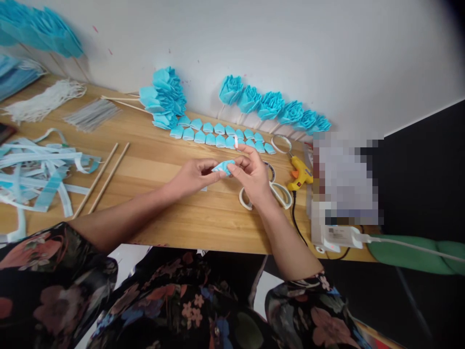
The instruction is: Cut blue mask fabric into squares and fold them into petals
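Observation:
Between both hands is a small folded blue petal [224,167], made of mask-like fabric. My left hand [198,175] pinches its left end with thumb and fingers. On the other end, my right hand [252,174] presses with thumb and forefinger, and a short white strip [236,141] sticks up at a raised fingertip. Scissors with white handles [281,195] lie under and beside my right wrist, partly hidden by it. Just beyond the hands, similar folded blue petals [199,137] rest in two rows on the wooden table [174,213].
Blue fabric roses on sticks [271,105] lean along the wall. At right are a tape roll [281,143], a yellow glue gun [300,173] and a power strip [336,236]. Leftward lie two wooden sticks [109,179], cut strips [39,169], white cords [45,101] and grey wires [91,115].

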The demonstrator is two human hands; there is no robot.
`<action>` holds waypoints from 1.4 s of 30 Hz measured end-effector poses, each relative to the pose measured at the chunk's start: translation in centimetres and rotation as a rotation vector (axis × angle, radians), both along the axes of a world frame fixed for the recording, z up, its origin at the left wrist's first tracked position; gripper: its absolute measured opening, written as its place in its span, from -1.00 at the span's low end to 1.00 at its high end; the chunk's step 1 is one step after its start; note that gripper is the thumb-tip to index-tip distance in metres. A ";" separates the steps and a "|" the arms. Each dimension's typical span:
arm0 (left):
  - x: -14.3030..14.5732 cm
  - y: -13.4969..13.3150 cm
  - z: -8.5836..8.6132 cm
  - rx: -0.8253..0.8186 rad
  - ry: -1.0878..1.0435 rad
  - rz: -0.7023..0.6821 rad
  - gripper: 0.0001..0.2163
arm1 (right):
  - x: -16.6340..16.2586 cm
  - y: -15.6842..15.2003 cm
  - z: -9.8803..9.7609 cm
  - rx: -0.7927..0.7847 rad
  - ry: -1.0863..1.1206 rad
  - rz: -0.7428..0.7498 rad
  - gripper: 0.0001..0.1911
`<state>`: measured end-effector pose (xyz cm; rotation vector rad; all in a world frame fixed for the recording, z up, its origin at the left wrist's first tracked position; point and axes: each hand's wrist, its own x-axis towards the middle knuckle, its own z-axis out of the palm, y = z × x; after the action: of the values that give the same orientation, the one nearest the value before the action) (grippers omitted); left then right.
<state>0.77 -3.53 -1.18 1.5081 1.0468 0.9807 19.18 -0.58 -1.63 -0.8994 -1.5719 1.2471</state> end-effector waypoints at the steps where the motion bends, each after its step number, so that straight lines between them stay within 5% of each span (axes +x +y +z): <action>1: 0.0 0.0 0.1 -0.010 0.015 0.004 -0.73 | 0.0 0.0 0.0 0.007 -0.013 0.002 -0.50; 8: -0.3 0.2 0.5 -0.074 0.099 0.040 -0.73 | 1.6 0.1 1.4 0.187 -0.151 -0.100 -0.83; 16: -0.5 0.4 0.0 0.099 0.210 0.101 -0.73 | 1.9 -0.3 2.5 0.606 -0.547 0.054 -0.86; 42: -0.3 0.2 -0.2 0.176 0.306 0.079 -0.76 | 1.6 -0.1 1.8 0.709 -0.704 0.095 -0.85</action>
<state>0.47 -3.30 -1.38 1.8145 1.2698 0.9339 20.82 -0.72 0.17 -0.8210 -2.4082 0.3329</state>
